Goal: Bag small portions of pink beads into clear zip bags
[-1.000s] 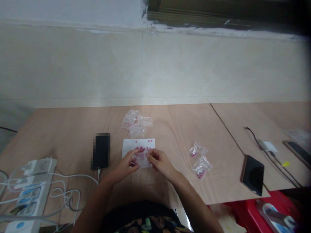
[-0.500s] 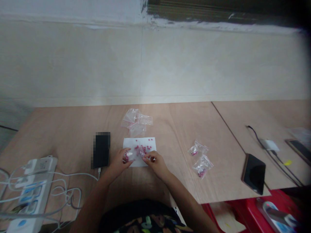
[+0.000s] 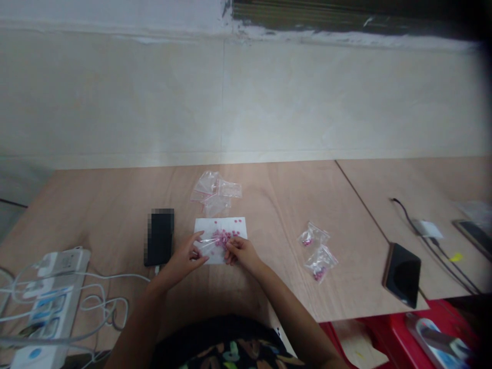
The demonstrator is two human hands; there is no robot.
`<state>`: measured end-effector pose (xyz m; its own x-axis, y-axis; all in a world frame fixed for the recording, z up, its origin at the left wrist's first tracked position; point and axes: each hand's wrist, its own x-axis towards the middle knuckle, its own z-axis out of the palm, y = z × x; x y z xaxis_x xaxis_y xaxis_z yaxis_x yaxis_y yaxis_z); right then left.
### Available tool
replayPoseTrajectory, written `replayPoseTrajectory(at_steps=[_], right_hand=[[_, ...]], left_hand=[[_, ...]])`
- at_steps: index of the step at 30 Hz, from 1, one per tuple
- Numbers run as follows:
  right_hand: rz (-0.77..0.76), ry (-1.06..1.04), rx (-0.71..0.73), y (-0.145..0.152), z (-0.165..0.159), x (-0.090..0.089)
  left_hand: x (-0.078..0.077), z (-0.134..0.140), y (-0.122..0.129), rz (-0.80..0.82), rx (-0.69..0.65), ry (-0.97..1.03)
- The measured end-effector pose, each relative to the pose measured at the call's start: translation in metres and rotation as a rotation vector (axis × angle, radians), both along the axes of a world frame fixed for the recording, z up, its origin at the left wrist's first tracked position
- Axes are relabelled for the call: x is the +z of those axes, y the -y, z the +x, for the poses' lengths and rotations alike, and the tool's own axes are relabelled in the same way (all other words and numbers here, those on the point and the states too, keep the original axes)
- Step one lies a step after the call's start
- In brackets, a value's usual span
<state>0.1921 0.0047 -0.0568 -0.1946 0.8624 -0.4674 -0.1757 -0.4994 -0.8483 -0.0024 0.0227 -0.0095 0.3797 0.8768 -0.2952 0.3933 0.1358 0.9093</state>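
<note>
- Dark patterned cloth [image 3: 234, 356] covers my lap at the near edge of the table [image 3: 277, 205]; to my right, below the tabletop, sits something red [image 3: 397, 335].
- At my left lies a white power strip [image 3: 46, 328] with plugs and looping white cables [image 3: 103, 307].
- My right hand [image 3: 243, 252] has thumb and fingertips pinched together on the clear bag [image 3: 209, 244].
- My left hand [image 3: 188, 256] curves around the bag's other end, thumb and forefinger spread apart; I cannot tell whether they press on the film.
- The bag stretches between my hands, over white paper [image 3: 202, 224].
- Small pink pieces [image 3: 223, 236] cluster beside my right fingertips, some seen through the film; a few lie near the paper's far edge.
- Well to the right, a dark phone [image 3: 403, 275] lies near two small bags [image 3: 320, 264] holding pink pieces.
- Left of the paper, a black device [image 3: 161, 238] has a white cable at its near end.
- Beyond the paper, flat clear bags [image 3: 215, 192] overlap.
- Behind everything stands a pale wall [image 3: 134, 102].
</note>
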Motion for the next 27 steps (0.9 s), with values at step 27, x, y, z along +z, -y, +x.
replayPoseTrajectory(at_steps=[27], right_hand=[[-0.010,-0.286,-0.039,0.001,0.013,-0.002]], left_hand=[[0.029,0.019,-0.011,-0.055,0.200,0.106]])
